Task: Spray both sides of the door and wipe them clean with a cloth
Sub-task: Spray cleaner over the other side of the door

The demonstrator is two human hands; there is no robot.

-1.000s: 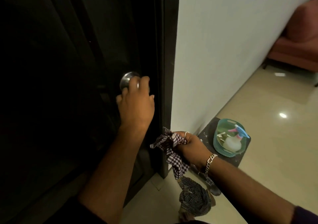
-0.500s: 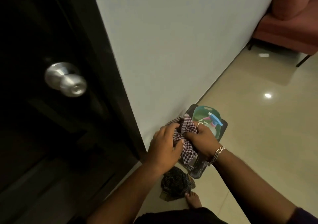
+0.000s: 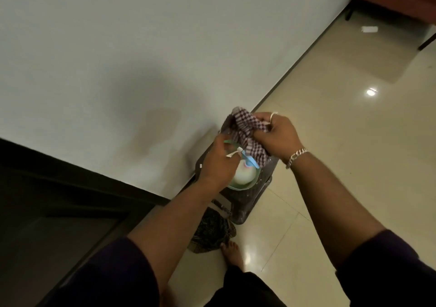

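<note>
Our view has swung off the door (image 3: 59, 212), our left hand (image 3: 218, 162) and right hand (image 3: 276, 136) both gripping the checked cloth (image 3: 247, 129), held above the spray bottle (image 3: 244, 173) in its green tub (image 3: 256, 181) by the wall (image 3: 118, 58)

No readable text, label, brand, number or sign is seen anywhere; nothing legible is carried by the spray bottle (image 3: 244, 174) or the cloth (image 3: 247, 132).

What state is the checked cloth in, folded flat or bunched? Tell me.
Bunched. The checked cloth is crumpled in loose folds between both hands: the right hand grips its upper part, the left hand holds its lower edge.
</note>
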